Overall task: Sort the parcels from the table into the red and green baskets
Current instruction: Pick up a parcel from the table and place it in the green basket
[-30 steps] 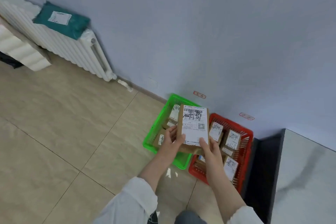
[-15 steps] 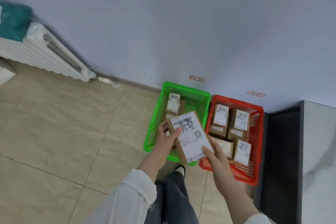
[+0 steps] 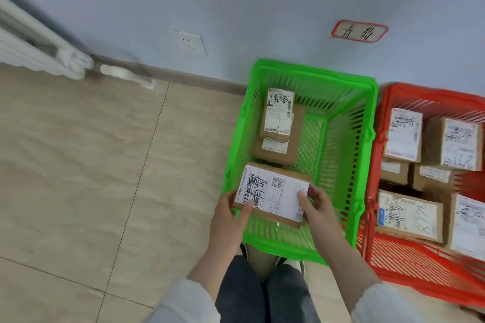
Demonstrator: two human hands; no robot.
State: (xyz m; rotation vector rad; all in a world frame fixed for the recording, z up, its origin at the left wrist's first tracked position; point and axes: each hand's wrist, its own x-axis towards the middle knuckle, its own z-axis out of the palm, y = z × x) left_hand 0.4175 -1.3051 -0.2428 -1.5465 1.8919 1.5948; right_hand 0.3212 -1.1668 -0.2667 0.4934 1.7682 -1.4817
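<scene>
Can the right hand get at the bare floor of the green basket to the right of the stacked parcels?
Probably yes: the right hand is over the green basket, nothing covers that bare floor, but it grips the held parcel.

Left hand (image 3: 231, 214) and right hand (image 3: 319, 203), arms extended, fingers curled in grip.
</scene>
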